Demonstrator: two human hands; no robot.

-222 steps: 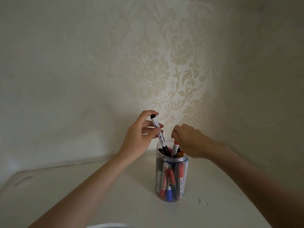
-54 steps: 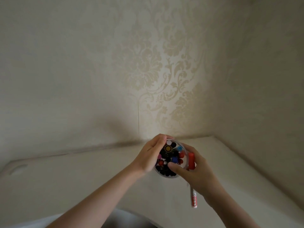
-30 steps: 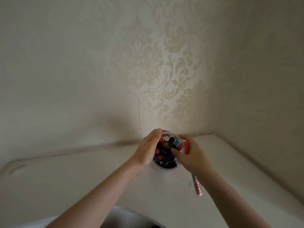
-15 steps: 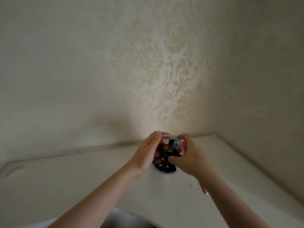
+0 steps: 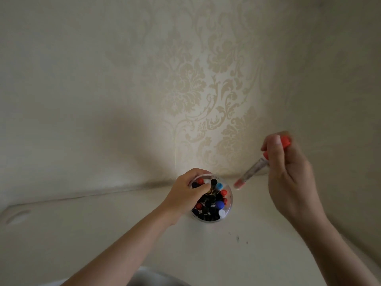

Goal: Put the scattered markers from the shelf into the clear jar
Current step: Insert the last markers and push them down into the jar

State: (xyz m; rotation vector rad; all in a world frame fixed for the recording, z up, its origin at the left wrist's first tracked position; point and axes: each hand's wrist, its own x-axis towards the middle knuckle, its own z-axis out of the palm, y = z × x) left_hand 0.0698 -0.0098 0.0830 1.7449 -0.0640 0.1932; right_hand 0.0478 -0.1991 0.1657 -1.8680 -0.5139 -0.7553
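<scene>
Seen from above: clear jar (image 5: 228, 205) standing upright on the white shelf (image 5: 82, 234), close to the back wall, mouth facing the camera. Packed with markers (image 5: 210, 205) standing on end — caps in black, red, dark blue, light blue and white crowding the opening.

Left hand (image 5: 185, 195) clasped around the jar's left side and rim, fingers curled over the far edge, thumb lying across the tops of the caps near the left of the opening. Grip closed on the jar; forearm reaching in from the lower left.

Right hand (image 5: 288, 178) raised well to the right of the jar and higher in view, apart from it. Grip closed around a red marker (image 5: 255, 170) — fingers wrapped about the upper barrel, red cap poking out above the fingertips, the pale barrel slanting down and left. Lower red end blurred, hanging just beside the jar's upper right rim, not inside the mouth. Whether that end touches anything cannot be told.

Patterned wallpaper (image 5: 206, 89) behind, pale damask, with a vertical seam above the jar. Oval cutout (image 5: 17, 216) at the shelf's far left edge. Few small dark specks (image 5: 238, 238) on the shelf surface to the lower right of the jar.
</scene>
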